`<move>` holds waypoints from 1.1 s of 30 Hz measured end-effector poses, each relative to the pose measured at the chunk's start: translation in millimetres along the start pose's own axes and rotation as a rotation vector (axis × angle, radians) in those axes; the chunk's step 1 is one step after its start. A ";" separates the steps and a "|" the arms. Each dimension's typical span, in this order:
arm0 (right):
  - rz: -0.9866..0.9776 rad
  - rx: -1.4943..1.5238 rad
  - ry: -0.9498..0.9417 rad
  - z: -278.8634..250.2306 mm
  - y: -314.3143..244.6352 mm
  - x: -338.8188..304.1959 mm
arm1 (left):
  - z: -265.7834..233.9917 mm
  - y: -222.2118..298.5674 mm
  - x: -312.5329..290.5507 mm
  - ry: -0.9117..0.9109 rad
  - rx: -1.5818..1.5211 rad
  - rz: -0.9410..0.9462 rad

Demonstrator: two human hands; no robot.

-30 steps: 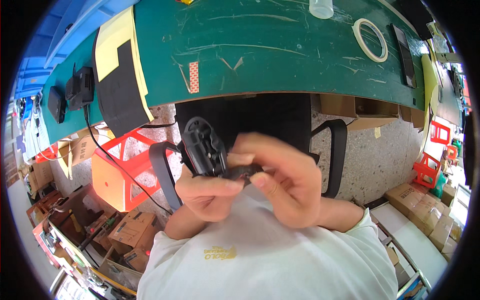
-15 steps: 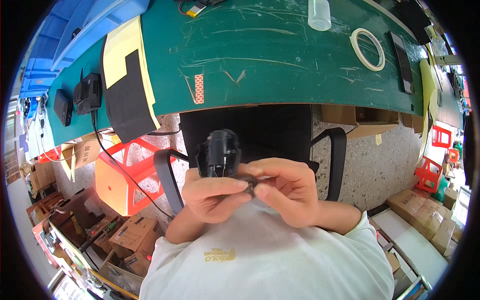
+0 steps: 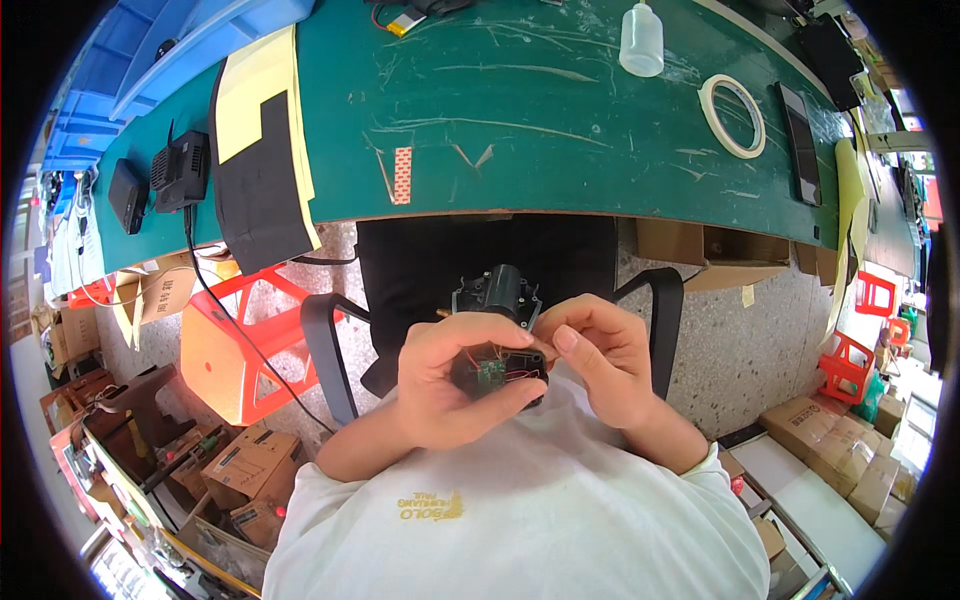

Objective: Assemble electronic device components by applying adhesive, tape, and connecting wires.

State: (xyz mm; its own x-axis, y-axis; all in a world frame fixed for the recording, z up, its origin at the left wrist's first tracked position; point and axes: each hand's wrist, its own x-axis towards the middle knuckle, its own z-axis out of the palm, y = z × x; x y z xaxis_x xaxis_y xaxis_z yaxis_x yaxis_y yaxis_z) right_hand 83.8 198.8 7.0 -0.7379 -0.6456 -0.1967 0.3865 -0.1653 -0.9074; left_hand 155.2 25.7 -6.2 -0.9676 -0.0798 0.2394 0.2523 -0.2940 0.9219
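My left hand point(image 3: 435, 385) is closed round a black plastic device with a dark cylinder point(image 3: 504, 288) standing out beyond the fingers. Between its thumb and fingers the device's open underside shows a small green circuit board point(image 3: 489, 373) and thin red and dark wires. Just to the right, my right hand point(image 3: 608, 362) has thumb and fingertips pinched together close against the device's edge. What sits in that pinch is too small to make out. Both hands are in front of my white shirt, above my lap.
Ahead is a green-topped table point(image 3: 480, 180) with a tape roll point(image 3: 733, 116), a clear bottle point(image 3: 642, 42), a black phone-like slab point(image 3: 798, 143) and a black charger-like box point(image 3: 181, 172). A black chair point(image 3: 650, 300) stands beneath its edge. An orange stool point(image 3: 225, 350) is at left.
The device has turned in my left hand, bringing its circuit board and wires into view. My right hand has shifted a little to the right, its fingertips still pinched.
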 end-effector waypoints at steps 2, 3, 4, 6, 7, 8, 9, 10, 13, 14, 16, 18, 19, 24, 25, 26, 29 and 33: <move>0.007 0.037 -0.023 -2.9 1.6 1.8 | 2.7 4.1 -2.4 0.011 0.008 -0.051; 0.015 0.076 -0.043 -4.4 2.3 3.2 | 3.2 5.6 -2.7 0.021 0.016 -0.106; 0.015 0.073 -0.043 -4.9 2.3 4.3 | -0.8 3.1 -0.7 -0.084 0.001 -0.074; 0.094 0.123 -0.024 -6.0 1.9 7.2 | 3.3 7.2 -0.9 -0.038 -0.077 -0.135; 0.095 0.121 -0.025 -6.8 2.2 8.5 | 5.5 8.7 -1.8 0.008 -0.153 -0.198; 0.127 0.163 -0.036 -7.7 2.7 10.4 | 1.0 7.3 -1.3 -0.063 -0.130 -0.185; 0.159 0.204 -0.046 -8.7 3.5 12.1 | 2.1 7.3 -1.3 -0.061 -0.132 -0.184; 0.160 0.201 -0.046 -10.8 5.1 14.5 | 3.7 7.3 -0.2 -0.066 -0.125 -0.159; 0.223 0.377 -0.116 -10.5 7.0 18.9 | 3.7 5.4 0.1 -0.090 -0.103 -0.139; 0.262 0.406 0.015 -2.2 5.1 21.0 | 2.8 4.5 0.2 -0.109 -0.085 -0.145; 0.302 0.433 0.150 0.7 2.9 22.7 | 1.5 11.2 1.0 -0.185 0.008 -0.171; 0.360 0.582 -0.057 -5.2 0.4 25.8 | -3.3 15.6 -2.2 -0.322 0.074 -0.260; 0.362 0.581 -0.054 -7.4 0.0 26.8 | -1.1 15.6 -3.7 -0.322 0.071 -0.261; 0.074 0.101 0.087 -11.5 -3.3 26.0 | -0.5 13.0 -1.7 0.049 0.027 -0.457; -0.096 -0.172 0.117 -11.7 -0.8 24.3 | -1.1 7.1 -4.0 0.129 0.000 -0.509; -0.134 -0.134 0.110 -11.7 1.9 20.9 | -3.9 -0.1 -7.2 0.130 0.000 -0.511; -0.219 -0.228 0.098 1.1 -2.9 15.5 | -7.5 -14.4 -13.1 0.086 0.029 -0.435; -0.702 -0.785 -0.035 3.1 -1.5 16.6 | -2.7 -14.4 -15.2 0.303 -0.500 -0.481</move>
State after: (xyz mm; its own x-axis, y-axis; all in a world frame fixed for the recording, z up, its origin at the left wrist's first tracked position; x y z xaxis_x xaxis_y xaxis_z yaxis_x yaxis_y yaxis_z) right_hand 72.7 186.0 6.3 -0.6360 -0.6155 0.4655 -0.5974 0.0110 -0.8019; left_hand 166.3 28.6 -23.9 -0.9464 -0.0704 -0.3153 -0.1566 -0.7536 0.6384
